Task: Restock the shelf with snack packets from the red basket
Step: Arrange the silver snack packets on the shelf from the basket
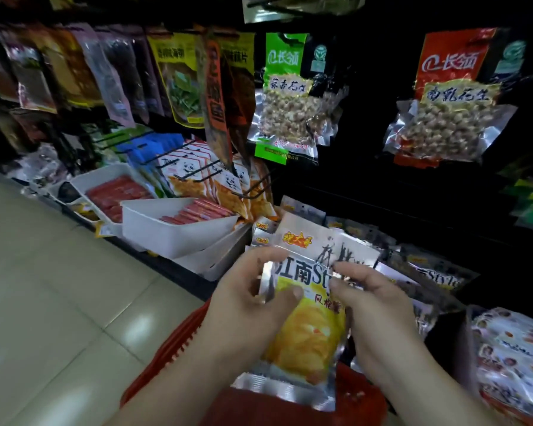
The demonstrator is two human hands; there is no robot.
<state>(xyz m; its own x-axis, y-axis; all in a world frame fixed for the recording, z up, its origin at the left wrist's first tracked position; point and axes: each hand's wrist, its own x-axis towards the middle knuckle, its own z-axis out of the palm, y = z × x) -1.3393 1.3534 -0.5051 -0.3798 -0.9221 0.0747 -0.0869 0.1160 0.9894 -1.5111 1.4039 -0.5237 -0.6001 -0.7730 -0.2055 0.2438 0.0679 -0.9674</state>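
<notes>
Held snack pkt (308, 327) reads "江南Sty"; shelf pkt (437, 279) "Style".

The snack packet (308, 318) near the middle is white at the top, with a red-and-yellow logo and bold black characters. Its lower part is yellow and its edges are silver foil. The basket (173, 348) under it is red. On the far right, the red-headed peanut packet (450, 96) carries white lettering. To its left hangs the green-headed peanut packet (285, 96). Both show pale tan nuts through clear film edged in silver. On the left, white trays (179, 232) hold red sausage sticks (117, 192). Behind them hang panda packets (197, 176), white with black-and-white faces over orange, and blue packets (154, 147). The floor tiles (43, 272) are beige.
</notes>
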